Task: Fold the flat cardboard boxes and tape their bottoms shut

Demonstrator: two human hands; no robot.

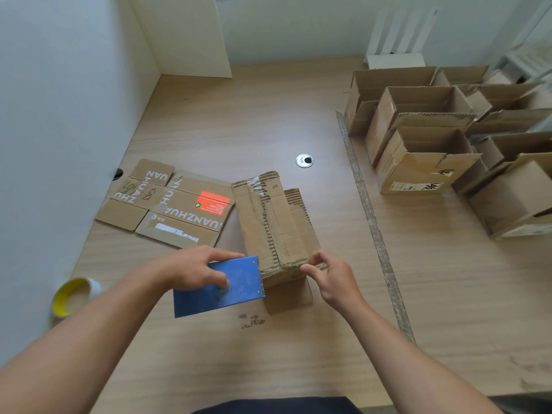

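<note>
Table [298, 357]: left hand [194, 268] grips blue tool [242, 286], right hand [331, 279] pinches box [277, 225].

Central box [274, 228]: brown corrugated cardboard, matt, its outer liner torn away in strips to expose ribbed fluting, with a patch of glossy clear tape [257, 186] at the far end. Blue dispenser [236, 282]: smooth, slightly scuffed face with small metallic rivets [254, 262]. Desk [239, 115]: pale wood-grain surface, matt; its cable grommet [304, 160] is shiny metal.
</note>
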